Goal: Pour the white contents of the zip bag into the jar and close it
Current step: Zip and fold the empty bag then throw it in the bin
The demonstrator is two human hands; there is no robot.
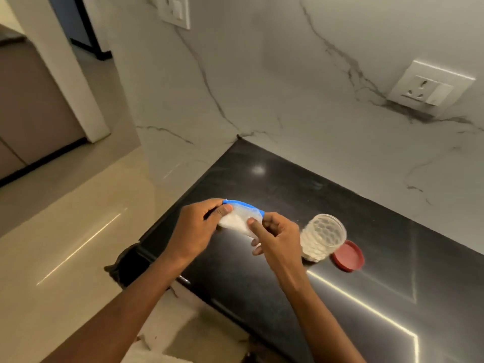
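Both hands, left [193, 226] and right [275, 237], fingers pinched on soft, light zip bag [237, 218]; better held near blue seal.

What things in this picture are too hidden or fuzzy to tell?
1. Head view: whether the zip bag is open or sealed; the left hand and right hand cover both ends of its blue strip.
2. Head view: how full the jar is; its bumpy clear wall blurs the inside.
3. Head view: the red lid is partly behind the jar.
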